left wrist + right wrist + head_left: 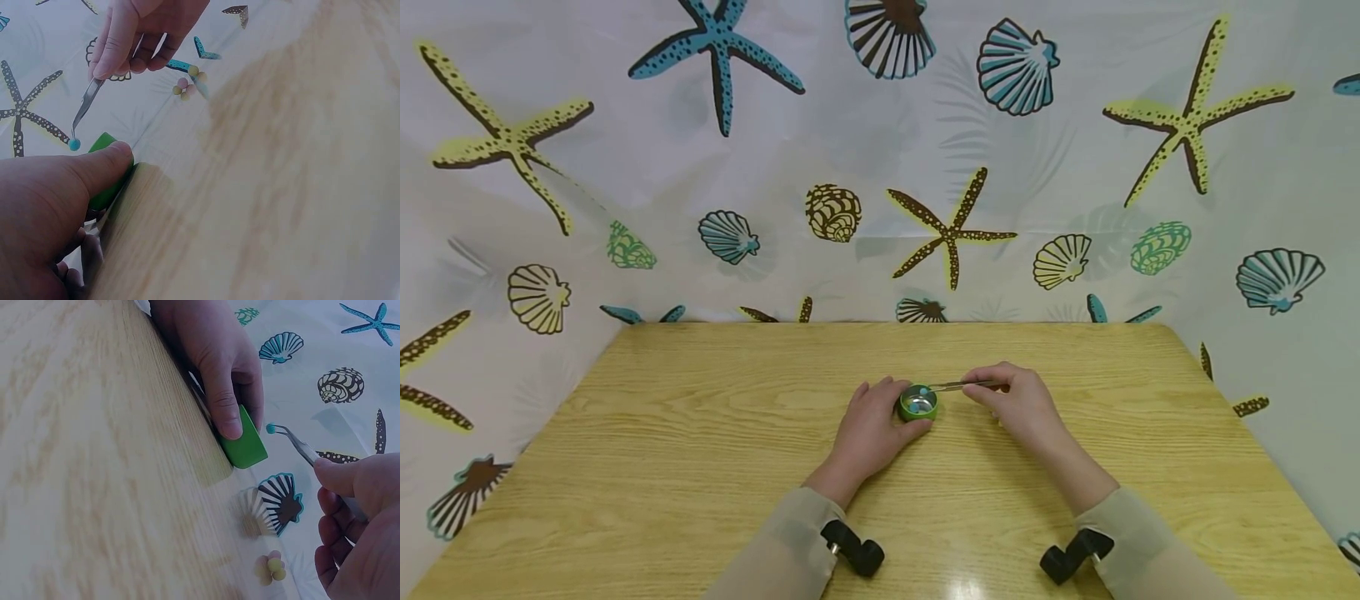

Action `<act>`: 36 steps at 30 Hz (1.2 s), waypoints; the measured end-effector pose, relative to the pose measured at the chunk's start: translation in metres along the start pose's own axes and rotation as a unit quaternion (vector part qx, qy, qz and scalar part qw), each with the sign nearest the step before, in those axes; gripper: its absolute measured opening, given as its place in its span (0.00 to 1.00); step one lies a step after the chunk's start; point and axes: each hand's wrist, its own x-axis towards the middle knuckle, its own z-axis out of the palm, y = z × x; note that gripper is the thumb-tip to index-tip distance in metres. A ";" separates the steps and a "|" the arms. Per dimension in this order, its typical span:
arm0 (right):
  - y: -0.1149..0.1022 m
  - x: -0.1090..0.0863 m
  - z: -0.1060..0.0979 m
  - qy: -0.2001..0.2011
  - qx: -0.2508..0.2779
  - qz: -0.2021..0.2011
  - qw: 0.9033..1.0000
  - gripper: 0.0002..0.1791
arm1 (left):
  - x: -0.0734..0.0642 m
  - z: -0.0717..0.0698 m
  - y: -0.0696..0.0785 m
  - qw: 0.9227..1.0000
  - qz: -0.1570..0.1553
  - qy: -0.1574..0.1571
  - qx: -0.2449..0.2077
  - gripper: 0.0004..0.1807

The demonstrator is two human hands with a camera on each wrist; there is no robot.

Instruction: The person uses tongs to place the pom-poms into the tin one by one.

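Observation:
Near the middle of the wooden table stands a small green bowl (pixel 919 419) with a shiny metal inside. My left hand (pixel 872 427) grips it from the left, its thumb along the near side. Tweezers (pixel 951 386) are pinched in my right hand (pixel 1021 406), to the right of the bowl. A small blue bead (pixel 270 428) sits between the tweezer tips, close over the bowl's opening in the head view. Inside the bowl, another spot of blue (pixel 914 407) shows. Several yellow and pink beads (pixel 182 89) lie on the table, mostly hidden by my right hand in the head view.
The wooden table (pixel 700 467) reaches back to a hanging cloth (pixel 865 283) printed with shells and starfish, which also runs along both sides. A black wrist mount (pixel 853 548) sits on the left sleeve and another mount (pixel 1077 555) on the right.

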 end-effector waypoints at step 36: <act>0.020 -0.009 -0.054 0.033 -0.016 0.021 0.999 0.18 | 0.000 0.002 -0.002 1.000 0.002 0.004 -0.003 0.35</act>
